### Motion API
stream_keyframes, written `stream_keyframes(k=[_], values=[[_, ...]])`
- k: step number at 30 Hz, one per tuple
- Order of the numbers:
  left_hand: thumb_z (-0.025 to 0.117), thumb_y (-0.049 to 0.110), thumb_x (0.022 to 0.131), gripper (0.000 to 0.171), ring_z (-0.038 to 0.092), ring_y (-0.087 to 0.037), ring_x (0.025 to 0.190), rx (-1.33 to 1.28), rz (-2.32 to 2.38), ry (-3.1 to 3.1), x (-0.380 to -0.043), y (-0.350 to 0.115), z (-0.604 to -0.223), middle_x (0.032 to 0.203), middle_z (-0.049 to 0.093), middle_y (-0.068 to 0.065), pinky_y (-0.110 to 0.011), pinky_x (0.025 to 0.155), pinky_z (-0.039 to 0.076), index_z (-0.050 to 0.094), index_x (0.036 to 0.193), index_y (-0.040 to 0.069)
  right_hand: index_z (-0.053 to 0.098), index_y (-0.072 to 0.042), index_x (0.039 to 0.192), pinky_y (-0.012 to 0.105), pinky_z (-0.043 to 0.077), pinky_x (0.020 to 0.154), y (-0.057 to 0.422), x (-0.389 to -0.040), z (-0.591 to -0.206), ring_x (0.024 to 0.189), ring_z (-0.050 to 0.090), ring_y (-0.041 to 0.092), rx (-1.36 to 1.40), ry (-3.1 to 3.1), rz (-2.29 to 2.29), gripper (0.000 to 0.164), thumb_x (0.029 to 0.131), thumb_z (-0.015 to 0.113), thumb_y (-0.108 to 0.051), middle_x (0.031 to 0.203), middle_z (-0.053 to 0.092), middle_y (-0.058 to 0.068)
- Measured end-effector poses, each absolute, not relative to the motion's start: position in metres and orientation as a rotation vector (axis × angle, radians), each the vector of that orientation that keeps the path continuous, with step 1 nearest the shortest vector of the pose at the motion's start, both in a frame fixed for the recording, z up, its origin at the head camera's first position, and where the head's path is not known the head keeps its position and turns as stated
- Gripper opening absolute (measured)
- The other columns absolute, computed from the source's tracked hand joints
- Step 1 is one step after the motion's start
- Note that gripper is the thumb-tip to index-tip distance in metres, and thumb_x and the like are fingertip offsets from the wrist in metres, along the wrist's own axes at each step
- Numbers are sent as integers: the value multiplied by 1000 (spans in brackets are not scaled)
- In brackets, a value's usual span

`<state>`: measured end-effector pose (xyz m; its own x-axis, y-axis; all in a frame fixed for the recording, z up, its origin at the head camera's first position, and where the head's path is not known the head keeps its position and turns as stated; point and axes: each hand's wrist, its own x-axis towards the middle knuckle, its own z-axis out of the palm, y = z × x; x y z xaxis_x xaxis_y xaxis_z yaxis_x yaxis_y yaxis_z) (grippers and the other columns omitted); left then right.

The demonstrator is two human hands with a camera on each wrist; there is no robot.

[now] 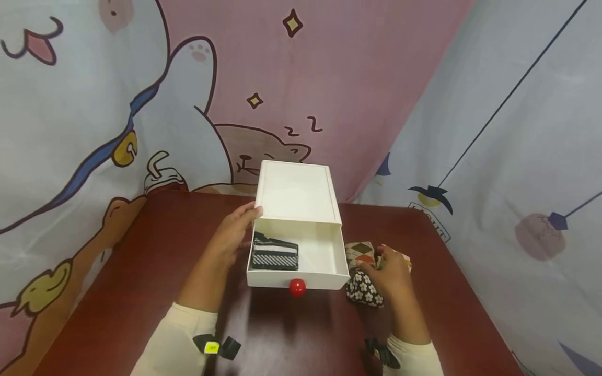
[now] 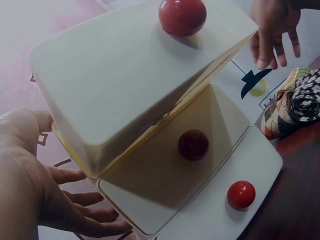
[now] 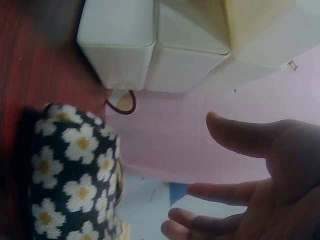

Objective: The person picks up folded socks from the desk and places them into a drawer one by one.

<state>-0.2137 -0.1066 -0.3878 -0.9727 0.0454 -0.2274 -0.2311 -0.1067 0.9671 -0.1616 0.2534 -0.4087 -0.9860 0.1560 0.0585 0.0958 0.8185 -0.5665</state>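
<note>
The left hand (image 1: pixel 230 235) lays spread fingers against the side of a white drawer box (image 1: pixel 298 190). Right of it, inside the pulled-out drawer (image 1: pixel 324 250), a striped cloth (image 1: pixel 275 256) hugs the left wall, leaving free floor toward the right hand (image 1: pixel 390 269), which hovers loose and holds nothing above rolled socks (image 1: pixel 364 287). Beyond lies the table's (image 1: pixel 451 282) right edge, well apart. The backdrop (image 1: pixel 352 78) reads "z z"; the yellow label (image 1: pixel 212 347) behind the left hand is illegible.

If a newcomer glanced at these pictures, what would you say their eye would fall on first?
Probably the white drawer unit on the table, its top drawer pulled open, with a red knob on the front and a striped bundle inside at left. Next might come the large cartoon backdrop behind, then the daisy-patterned bundle to the unit's right, near the right hand.
</note>
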Motion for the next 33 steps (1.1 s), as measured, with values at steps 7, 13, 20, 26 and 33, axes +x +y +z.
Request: stream_keyframes(k=[7, 13, 20, 26, 33], values=[[61, 43, 109, 62, 62, -29, 131, -205, 2195, 1986, -212, -105, -386, 146, 68, -20, -43, 93, 49, 48, 165, 18, 54, 15, 146, 70, 51, 108, 266, -167, -418, 132, 58, 61, -307, -3043, 904, 78, 93, 86, -33, 144, 59, 42], [62, 43, 109, 64, 61, -30, 133, -212, 2195, 1981, -211, -105, -388, 148, 66, -21, -46, 97, 51, 46, 166, 18, 65, 13, 133, 68, 54, 102, 278, -169, -429, 120, 65, 58, -238, -3136, 827, 65, 90, 89, -29, 128, 70, 37], [63, 42, 107, 67, 58, -33, 139, -201, 2210, 1970, -211, -104, -389, 149, 65, -21, -49, 100, 50, 45, 166, 16, 63, 12, 136, 69, 52, 103, 289, -173, -446, 117, 68, 52, -206, -3142, 979, 69, 83, 95, -19, 126, 71, 35], [63, 41, 108, 65, 54, -36, 145, -203, 2210, 1962, -211, -102, -389, 155, 61, -22, -56, 105, 47, 46, 166, 17, 57, 14, 136, 66, 53, 101, 296, -174, -453, 117, 66, 49, -293, -3150, 1069, 73, 85, 95, -21, 129, 67, 36], [63, 41, 108, 66, 51, -37, 148, -207, 2208, 1975, -210, -104, -390, 157, 59, -22, -61, 108, 45, 45, 166, 15, 53, 16, 129, 64, 56, 97, 297, -177, -456, 110, 67, 47, -321, -3179, 1077, 77, 82, 98, -25, 122, 66, 35]])
